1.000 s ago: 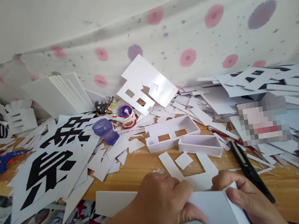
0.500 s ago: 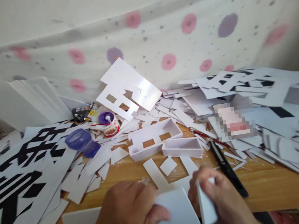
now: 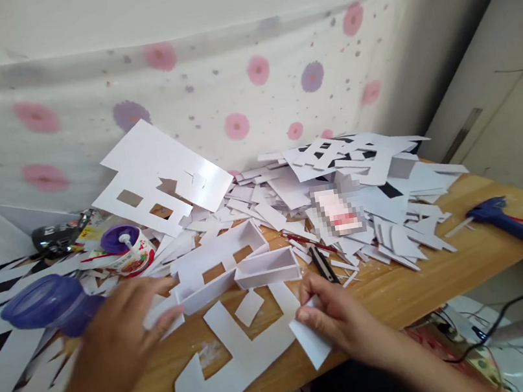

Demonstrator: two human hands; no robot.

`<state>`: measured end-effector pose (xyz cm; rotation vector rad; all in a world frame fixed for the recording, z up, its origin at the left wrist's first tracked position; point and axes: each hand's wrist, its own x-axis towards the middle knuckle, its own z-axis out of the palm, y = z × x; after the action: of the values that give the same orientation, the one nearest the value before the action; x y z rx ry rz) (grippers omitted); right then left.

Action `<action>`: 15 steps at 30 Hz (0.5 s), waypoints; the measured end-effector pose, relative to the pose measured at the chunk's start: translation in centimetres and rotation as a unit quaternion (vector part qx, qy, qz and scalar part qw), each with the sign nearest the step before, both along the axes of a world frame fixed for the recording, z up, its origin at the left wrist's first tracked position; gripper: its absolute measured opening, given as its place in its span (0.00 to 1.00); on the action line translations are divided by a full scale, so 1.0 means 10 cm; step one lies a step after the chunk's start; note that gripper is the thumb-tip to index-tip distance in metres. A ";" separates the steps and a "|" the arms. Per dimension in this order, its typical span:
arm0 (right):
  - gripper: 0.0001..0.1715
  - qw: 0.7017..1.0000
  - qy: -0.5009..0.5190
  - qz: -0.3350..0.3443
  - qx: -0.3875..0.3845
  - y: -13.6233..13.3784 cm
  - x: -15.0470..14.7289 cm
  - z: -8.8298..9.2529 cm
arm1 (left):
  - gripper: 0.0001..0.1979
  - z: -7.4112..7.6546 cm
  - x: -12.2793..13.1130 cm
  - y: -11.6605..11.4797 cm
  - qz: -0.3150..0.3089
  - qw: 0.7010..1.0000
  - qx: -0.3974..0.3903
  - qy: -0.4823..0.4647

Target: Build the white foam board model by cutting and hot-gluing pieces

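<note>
My right hand is closed around a small flat piece of white foam board, held at the table's front edge. My left hand is open, its fingers stretched toward a white shallow box with square cut-outs; whether it touches the white scraps there I cannot tell. Against that box rests a smaller narrow white box. In front of both lies a white sheet with notches cut out, with a loose white square inside one notch. A black utility knife lies beyond my right hand.
A blue glue gun with a trailing cord lies at the right table edge. White offcuts pile up at the back. A purple plastic container and a printed food tub stand left. A large cut-out sheet leans behind.
The view has swung right, bringing the glue gun into sight. My left hand has let go of a white board and moved left, opening. My right hand still grips its white piece.
</note>
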<state>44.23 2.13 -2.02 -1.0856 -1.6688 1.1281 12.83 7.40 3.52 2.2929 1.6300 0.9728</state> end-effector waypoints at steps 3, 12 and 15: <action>0.16 0.996 -0.081 0.020 0.019 -0.04 -0.07 0.06 | 0.16 -0.17 0.69 -0.29 -0.157 0.977 -0.142 -0.010; 0.21 0.941 -0.202 -0.239 0.128 0.12 1.01 -0.24 | 0.17 -0.53 1.10 -0.43 -0.131 0.920 -0.326 -0.172; 0.18 0.859 -0.287 -0.411 0.100 0.21 2.06 -0.35 | 0.17 -0.72 0.80 -0.38 -0.031 0.900 -0.330 -0.283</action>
<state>64.80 4.19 -5.51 -1.8559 -1.4127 0.0634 20.84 3.56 -3.66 1.4274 1.3394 0.7956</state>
